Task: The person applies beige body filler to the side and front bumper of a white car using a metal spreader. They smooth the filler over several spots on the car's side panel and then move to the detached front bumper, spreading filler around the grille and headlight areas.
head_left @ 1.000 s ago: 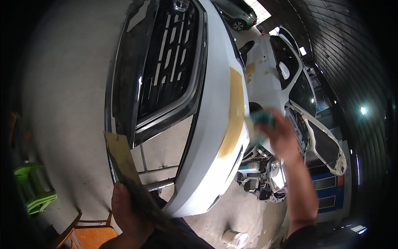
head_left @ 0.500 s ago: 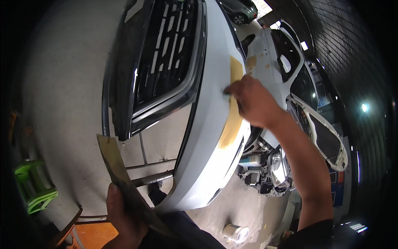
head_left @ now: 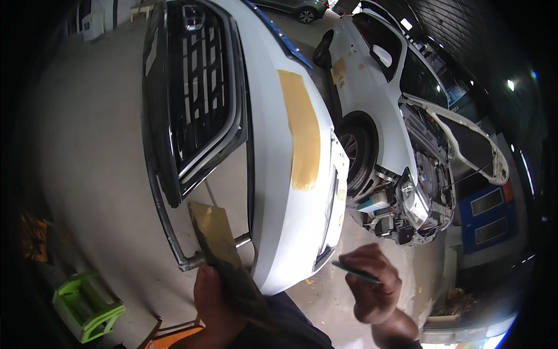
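Note:
A white car bumper stands on edge before me, with a smooth yellow patch of body filler along it. My left hand grips a long flat mixing board with yellowish smears, its upper end near the bumper's lower part. My right hand, right of the bumper's lower end and apart from it, pinches a thin greenish spreader between thumb and fingers. A black grille is fitted in the bumper, left of the patch.
A dark metal stand carries the bumper. A white car with exposed front parts and similar patches stands to the right. A green stool and an orange one are at lower left. Farther back is a dark car.
My right hand has come off the filler patch, down toward me, still with the spreader. The whole patch now shows. The view has shifted, and the board appears closer to the bumper.

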A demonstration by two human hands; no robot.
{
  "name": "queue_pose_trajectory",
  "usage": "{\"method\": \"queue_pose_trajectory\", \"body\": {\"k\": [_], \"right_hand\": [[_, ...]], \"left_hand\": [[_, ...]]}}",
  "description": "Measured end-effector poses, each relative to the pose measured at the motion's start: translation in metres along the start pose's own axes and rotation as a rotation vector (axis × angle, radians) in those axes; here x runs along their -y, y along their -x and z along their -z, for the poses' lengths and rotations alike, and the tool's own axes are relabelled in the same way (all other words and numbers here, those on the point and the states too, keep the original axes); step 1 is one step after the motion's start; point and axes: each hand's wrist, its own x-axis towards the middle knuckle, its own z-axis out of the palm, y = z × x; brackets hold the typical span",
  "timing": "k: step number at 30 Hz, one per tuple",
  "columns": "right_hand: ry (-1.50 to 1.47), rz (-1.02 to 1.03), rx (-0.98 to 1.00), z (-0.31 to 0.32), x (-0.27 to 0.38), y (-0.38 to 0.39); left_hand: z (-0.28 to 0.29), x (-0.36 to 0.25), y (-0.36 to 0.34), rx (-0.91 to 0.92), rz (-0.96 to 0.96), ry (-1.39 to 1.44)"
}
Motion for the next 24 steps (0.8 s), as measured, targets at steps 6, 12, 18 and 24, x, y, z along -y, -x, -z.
{"method": "queue_pose_trajectory", "body": {"k": [6, 12, 18, 24], "right_hand": [[-0.816, -0.253, -0.184, -0.030, 0.005, 0.096], [-0.606, -0.208, 0.171, -0.003, -0.009, 0.156], [-1.673, -0.293, -0.209, 0.018, -0.049, 0.247], [-1.223, -0.119, 0.212, 0.043, -0.047, 0.298]], "left_hand": [[-0.019, 0.017, 0.026, 0.071, -0.207, -0.170], [-0.037, 0.033, 0.071, -0.031, -0.359, -0.263], [-0.013, 0.086, 0.149, 0.098, -0.164, -0.407], [-0.008, 0.138, 0.216, 0.299, -0.141, -0.500]]}}
